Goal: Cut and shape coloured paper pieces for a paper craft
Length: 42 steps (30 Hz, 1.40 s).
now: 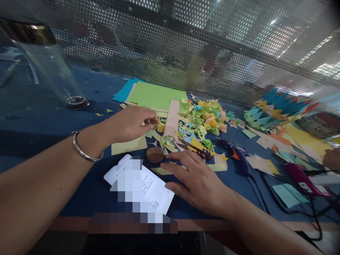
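My left hand point(132, 124), a metal bangle point(86, 150) on its wrist, hovers over the paper scraps. Its fingers are loosely curled, with a gap between thumb and forefinger and nothing visible in them. A small yellow paper piece point(160, 126) lies just beyond its fingertips. Spread fingers mark my right hand point(198, 179) as open; they reach toward a brown wooden disc point(155, 155). Its thumb is beside the lit phone point(151, 184), which is partly blurred out. Scissors point(195, 148) lie behind the right hand. A pale pink paper strip point(172, 118) lies between the hands.
Folded paper pieces point(205, 115) are heaped beyond the strip, beside green sheets point(159, 95). A glue gun point(240, 159) with a cord lies right. Farther right are a spiky paper piece point(276, 106) and another person's hand point(332, 159). A clear bottle point(50, 67) stands left, before a perforated metal panel point(148, 46).
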Each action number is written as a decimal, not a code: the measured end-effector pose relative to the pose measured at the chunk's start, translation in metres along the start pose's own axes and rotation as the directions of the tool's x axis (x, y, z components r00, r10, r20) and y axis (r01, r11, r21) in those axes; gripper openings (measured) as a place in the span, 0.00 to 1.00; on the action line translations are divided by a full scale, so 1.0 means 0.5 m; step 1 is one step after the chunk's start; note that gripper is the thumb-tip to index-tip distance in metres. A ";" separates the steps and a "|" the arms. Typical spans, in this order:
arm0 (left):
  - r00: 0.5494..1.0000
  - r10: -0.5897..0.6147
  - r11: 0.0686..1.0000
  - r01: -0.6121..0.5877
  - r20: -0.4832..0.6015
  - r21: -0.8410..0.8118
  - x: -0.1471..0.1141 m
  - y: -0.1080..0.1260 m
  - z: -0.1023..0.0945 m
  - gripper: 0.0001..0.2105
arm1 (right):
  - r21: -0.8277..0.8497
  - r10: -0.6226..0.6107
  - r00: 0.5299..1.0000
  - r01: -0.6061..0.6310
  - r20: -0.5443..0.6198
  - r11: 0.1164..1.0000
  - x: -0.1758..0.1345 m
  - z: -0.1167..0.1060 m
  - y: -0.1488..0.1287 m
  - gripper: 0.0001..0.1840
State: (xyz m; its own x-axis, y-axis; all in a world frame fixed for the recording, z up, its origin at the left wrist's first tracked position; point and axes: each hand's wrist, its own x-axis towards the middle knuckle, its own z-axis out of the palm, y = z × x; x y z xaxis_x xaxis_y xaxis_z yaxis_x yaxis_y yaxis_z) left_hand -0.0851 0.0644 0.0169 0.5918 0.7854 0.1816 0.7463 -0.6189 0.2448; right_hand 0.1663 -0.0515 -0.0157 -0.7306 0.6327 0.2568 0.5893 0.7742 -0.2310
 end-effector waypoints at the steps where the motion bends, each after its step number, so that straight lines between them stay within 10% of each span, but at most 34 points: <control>1: 1.000 0.013 1.000 -0.013 -0.002 -0.003 0.001 -0.001 0.002 0.13 | -0.019 0.029 1.000 -0.029 -0.013 0.999 -0.001 0.000 0.004 0.19; 13: 0.993 0.099 0.994 -0.101 0.060 0.037 0.008 -0.002 0.029 0.14 | -0.234 0.271 0.958 -0.285 -0.090 0.930 -0.002 -0.042 0.100 0.10; 24: 0.966 -0.164 0.982 0.140 0.198 0.128 -0.011 -0.033 -0.023 0.24 | -0.363 0.338 0.939 -0.294 0.064 0.884 0.012 -0.052 0.131 0.05; 35: 0.846 -0.349 0.936 0.292 0.403 0.198 -0.020 -0.022 -0.054 0.27 | 0.064 0.492 0.865 -0.487 -0.099 0.871 0.024 -0.087 0.123 0.07; 42: 0.886 -0.161 0.984 0.177 0.435 0.004 -0.019 -0.050 -0.062 0.09 | 0.236 0.470 0.857 -0.422 -0.211 0.875 0.063 -0.080 0.121 0.02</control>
State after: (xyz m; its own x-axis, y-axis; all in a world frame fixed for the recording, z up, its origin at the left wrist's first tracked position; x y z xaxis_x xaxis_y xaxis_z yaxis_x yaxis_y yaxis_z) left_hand -0.1190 0.0729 0.0387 0.5368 0.7913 -0.2927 0.8404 -0.4705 0.2691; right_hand 0.1928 0.0161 0.0159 -0.2766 0.9097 0.3099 0.7424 0.4070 -0.5322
